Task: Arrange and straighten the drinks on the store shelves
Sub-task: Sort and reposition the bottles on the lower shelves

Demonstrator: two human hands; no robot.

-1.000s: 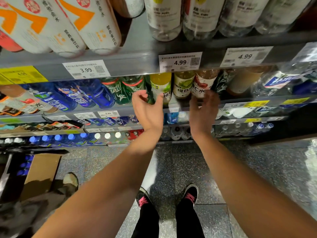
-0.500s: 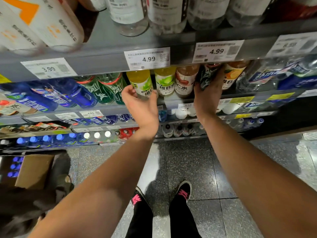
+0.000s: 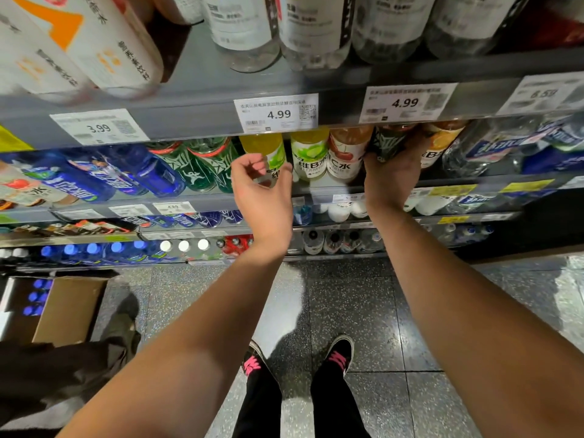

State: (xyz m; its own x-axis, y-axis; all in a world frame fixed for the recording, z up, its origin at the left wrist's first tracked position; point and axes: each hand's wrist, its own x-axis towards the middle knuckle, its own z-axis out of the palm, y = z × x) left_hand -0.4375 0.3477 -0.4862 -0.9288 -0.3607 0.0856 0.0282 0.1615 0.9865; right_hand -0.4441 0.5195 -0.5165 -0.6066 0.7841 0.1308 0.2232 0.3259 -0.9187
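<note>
Drinks: right hand grasps one dark bottle. Left of that grip stand three vitamin-water bottles; left hand curls loosely at the yellow bottle, contact unclear.

- Dim store light from overhead; glare patches on the glossy floor at lower right.
- Strong wide-angle bending at the frame edges.
- Upper-left bottles and far-right price tags blur.

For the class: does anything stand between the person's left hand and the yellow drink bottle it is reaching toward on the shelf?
Nothing visible does. The left hand hangs just in front of the yellow bottle, fingers curled and holding nothing, with no other bottle between them.
</note>
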